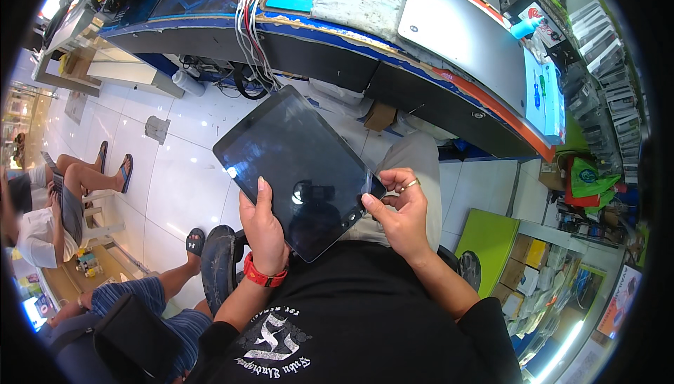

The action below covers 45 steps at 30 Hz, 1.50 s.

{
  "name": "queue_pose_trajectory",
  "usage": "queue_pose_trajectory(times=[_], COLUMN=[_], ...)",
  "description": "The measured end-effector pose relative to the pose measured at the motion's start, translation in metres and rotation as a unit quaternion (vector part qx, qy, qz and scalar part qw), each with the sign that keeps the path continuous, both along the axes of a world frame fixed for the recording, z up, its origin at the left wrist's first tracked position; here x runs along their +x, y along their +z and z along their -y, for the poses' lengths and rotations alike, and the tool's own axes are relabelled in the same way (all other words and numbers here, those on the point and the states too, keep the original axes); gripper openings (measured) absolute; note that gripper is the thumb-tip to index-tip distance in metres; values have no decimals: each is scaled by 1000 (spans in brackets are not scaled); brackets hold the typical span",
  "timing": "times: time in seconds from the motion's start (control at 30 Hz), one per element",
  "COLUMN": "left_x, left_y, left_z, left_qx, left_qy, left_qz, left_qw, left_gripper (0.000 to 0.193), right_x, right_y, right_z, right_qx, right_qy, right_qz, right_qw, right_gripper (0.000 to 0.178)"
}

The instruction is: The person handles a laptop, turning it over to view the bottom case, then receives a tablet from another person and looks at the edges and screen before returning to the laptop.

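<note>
A black tablet (302,159) with a dark, glossy screen is held tilted above my lap. My left hand (263,229) grips its lower left edge, thumb on the front and fingers hidden behind; a red watch is on that wrist. At the tablet's right corner, my right hand (404,219) is closed with thumb and forefinger pinching the edge. A thin, pale, see-through strip (367,180) shows along that corner; whether it is film or a lifted edge I cannot tell. A ring is on a right finger.
Ahead stands a curved workbench (337,54) with a large silver laptop (456,26), cables (253,33) hanging off its edge and screwdrivers (540,89) on a light blue pad. Two people sit at the left. A glass display case (554,286) is at the right.
</note>
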<state>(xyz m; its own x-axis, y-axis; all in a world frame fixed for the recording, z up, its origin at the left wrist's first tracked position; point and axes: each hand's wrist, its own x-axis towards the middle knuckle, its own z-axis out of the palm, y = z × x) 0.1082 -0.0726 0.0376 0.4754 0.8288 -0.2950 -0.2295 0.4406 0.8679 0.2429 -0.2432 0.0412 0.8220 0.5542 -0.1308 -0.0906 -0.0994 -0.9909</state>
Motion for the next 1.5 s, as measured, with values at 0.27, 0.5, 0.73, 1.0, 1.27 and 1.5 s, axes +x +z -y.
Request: queue_pose_trajectory(times=[0.27, 0.5, 0.73, 1.0, 1.27, 1.5], left_x=[1, 2, -1, 1, 0, 2], left_y=[-1, 6, 3, 8, 9, 4], left_z=[0, 0, 3, 5, 6, 6], left_qx=[-1, -4, 9, 39, 42, 36], left_qy=[6, 11, 7, 22, 16, 16], left_qz=[7, -6, 1, -22, -38, -21], left_qw=[1000, 1000, 1000, 999, 998, 999], left_gripper=[35, 31, 33, 27, 28, 32], right_x=[-1, -3, -2, -3, -6, -6], right_y=[0, -1, -7, -7, -7, -3], right_z=[1, -1, 0, 1, 0, 1], right_qx=[11, -16, -19, -3, 2, -40], right_qy=[7, -17, -21, -27, -31, -4], right_qz=[7, 34, 63, 50, 83, 291], right_qw=[1000, 999, 998, 998, 996, 956], right_gripper=[29, 15, 7, 8, 9, 14])
